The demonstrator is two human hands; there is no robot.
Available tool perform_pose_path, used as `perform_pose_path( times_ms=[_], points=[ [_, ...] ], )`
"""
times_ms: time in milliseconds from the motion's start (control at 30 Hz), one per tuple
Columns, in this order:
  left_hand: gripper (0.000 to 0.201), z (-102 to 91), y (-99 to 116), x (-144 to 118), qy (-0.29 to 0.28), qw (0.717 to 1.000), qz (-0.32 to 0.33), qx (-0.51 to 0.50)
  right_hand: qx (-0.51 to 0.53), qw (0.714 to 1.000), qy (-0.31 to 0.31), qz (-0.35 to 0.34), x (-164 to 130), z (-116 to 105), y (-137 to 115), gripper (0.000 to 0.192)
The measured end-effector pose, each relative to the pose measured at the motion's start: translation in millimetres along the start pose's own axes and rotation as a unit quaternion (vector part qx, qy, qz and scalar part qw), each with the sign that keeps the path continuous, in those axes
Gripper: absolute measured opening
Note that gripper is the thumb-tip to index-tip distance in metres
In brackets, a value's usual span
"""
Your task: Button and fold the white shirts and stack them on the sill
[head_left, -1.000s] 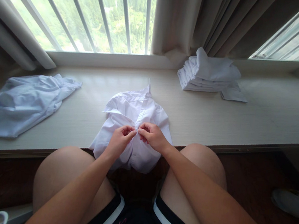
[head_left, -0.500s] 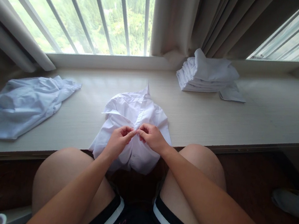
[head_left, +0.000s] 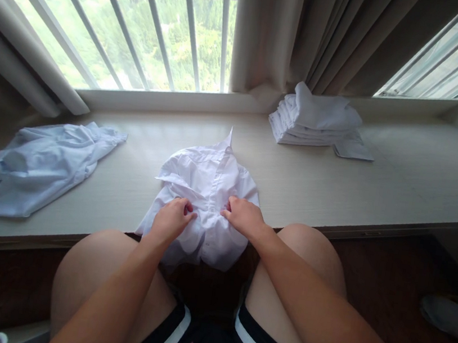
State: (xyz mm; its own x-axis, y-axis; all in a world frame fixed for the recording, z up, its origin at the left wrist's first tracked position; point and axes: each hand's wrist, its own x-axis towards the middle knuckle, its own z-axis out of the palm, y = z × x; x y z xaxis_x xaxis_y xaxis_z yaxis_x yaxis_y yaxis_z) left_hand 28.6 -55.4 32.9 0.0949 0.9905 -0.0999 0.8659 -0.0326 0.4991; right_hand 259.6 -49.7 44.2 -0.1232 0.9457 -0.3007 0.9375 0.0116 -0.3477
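The wide pale ledge [head_left: 337, 187] under the barred window carries everything. Far right on it sits a stack of folded white shirts [head_left: 315, 118]; at the left lies a loose, crumpled pale-blue shirt [head_left: 46, 163], well apart from the hands. In the middle, at the near edge, is the white shirt [head_left: 207, 191], collar pointing to the window and its lower part hanging off the ledge toward the person's knees.

The left hand [head_left: 171, 221] and right hand [head_left: 243, 218] are curled on the cloth either side of the button strip, fingers bunched into the fabric; whether they pinch it or only press is hard to tell from this angle.

The main risk is the overhang: a pull toward the knees could drag the whole shirt off the ledge onto the floor. Uneven tugging could skew the front panels and set creases. A hard pull might strain a button.
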Motion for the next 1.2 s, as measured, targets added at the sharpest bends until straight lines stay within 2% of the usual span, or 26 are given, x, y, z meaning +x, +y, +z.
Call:
perform_pose_path(
  times_ms=[100,333,433,567,633,667,767,800,867,933,1033,1133,1200],
  points=[
    [0.012,-3.7,-0.8,2.4,-0.032,0.999,-0.005,0.035,-0.002,1.000,-0.010,-0.003,-1.2,-1.9,0.0,0.020],
    [0.016,-25.8,-10.4,2.9,-0.060,0.998,-0.005,0.004,0.023,1.000,-0.005,-0.006,-3.3,-8.3,6.2,0.019],
    [0.016,-29.5,-14.3,1.8,-0.074,0.997,-0.004,-0.002,0.016,1.000,-0.013,-0.012,-4.8,-7.7,6.5,0.017],
    [0.018,-31.6,-11.3,-2.7,-0.121,0.992,0.017,-0.009,0.033,0.998,-0.034,-0.044,-9.0,-9.1,8.3,0.015],
    [0.025,-33.5,-6.0,-5.7,-0.117,0.993,0.020,-0.014,0.066,0.996,0.000,-0.068,-10.7,-12.5,8.1,0.020],
    [0.028,-34.4,-2.9,-6.9,-0.097,0.995,0.022,-0.018,0.088,0.992,0.038,-0.082,-10.8,-14.5,7.0,0.021],
    [0.023,-33.1,6.0,-7.2,-0.004,0.999,0.029,-0.046,0.146,0.962,0.177,-0.144,-5.5,-18.6,-0.1,0.016],
    [0.021,-31.0,8.1,-5.9,0.021,0.998,0.031,-0.052,0.157,0.951,0.207,-0.166,-1.8,-18.7,-3.1,0.015],
    [0.032,-24.7,10.1,-1.4,0.036,0.998,0.037,-0.041,0.159,0.944,0.217,-0.191,6.9,-16.3,-8.2,0.024],
    [0.036,-17.7,9.7,3.9,0.018,0.999,0.037,-0.006,0.136,0.958,0.174,-0.181,15.2,-11.1,-10.8,0.034],
    [0.024,-10.6,8.1,8.4,0.003,0.999,0.032,0.032,0.074,0.985,0.097,-0.123,22.8,-1.6,-10.6,0.038],
    [0.019,-8.6,10.1,6.6,0.021,0.998,0.059,-0.004,0.031,0.995,0.086,-0.042,25.7,5.9,-10.5,0.040],
    [0.020,-8.3,14.1,3.6,0.038,0.994,0.085,-0.048,0.016,0.995,0.099,0.009,26.9,8.9,-12.3,0.050]
  ],
)
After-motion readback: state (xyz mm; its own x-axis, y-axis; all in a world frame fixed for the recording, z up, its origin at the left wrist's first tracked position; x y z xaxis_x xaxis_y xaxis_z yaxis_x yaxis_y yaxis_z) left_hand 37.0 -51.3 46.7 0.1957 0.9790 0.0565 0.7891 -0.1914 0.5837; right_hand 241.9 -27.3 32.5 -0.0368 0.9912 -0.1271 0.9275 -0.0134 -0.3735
